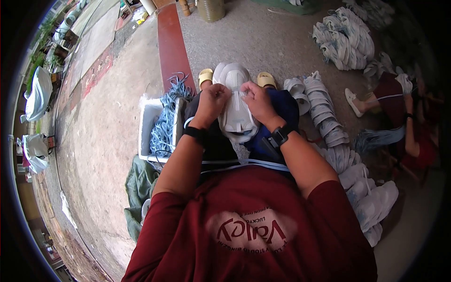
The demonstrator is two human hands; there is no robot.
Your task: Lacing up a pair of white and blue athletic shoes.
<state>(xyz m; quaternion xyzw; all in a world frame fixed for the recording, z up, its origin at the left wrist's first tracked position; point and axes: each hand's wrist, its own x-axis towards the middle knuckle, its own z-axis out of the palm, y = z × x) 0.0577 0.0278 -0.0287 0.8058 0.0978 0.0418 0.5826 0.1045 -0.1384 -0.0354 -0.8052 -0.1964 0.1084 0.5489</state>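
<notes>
A white shoe upper (233, 77) lies on my lap, toe end pointing away from me. My left hand (212, 102) is closed on its left edge near the lacing area. Opposite it, my right hand (259, 101) pinches the right edge of the same piece. A thin pale blue lace (244, 163) runs across my lap below the wrists. I wear a black band on the left wrist and a black watch on the right. My yellow sandals (206, 76) show beyond the upper.
A white box (149, 123) of blue laces (165, 123) stands at my left. A row of stacked white uppers (329, 123) runs along my right, with more piles (345, 38) farther off. Another person (399, 122) sits at the right. A green cloth (137, 185) lies lower left.
</notes>
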